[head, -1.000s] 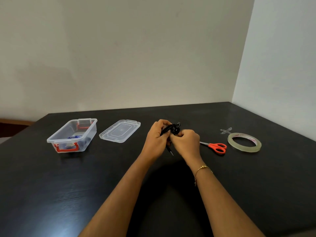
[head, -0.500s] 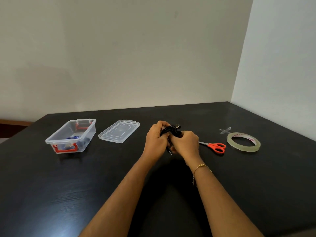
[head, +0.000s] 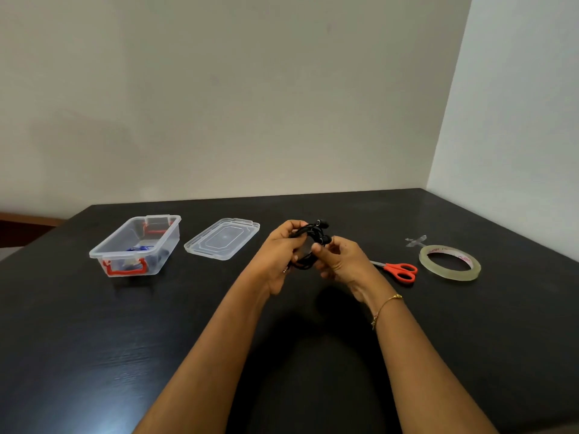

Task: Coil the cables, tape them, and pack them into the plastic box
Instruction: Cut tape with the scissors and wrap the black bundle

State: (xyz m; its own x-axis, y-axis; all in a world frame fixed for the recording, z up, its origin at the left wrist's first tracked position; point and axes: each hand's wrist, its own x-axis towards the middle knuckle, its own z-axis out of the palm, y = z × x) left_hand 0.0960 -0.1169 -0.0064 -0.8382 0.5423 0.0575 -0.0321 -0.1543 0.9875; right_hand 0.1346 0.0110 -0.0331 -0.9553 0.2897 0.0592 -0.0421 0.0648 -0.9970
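Black cable (head: 308,245) sits coiled between both hands' fingers (head: 326,249), above table.

Only print you'll find is on the tape roll (head: 450,262): red lettering runs along the white inner core on its far side. It's too small and blurred to read, so you can't get a word or brand out of it. Nothing readable anywhere else you're looking.
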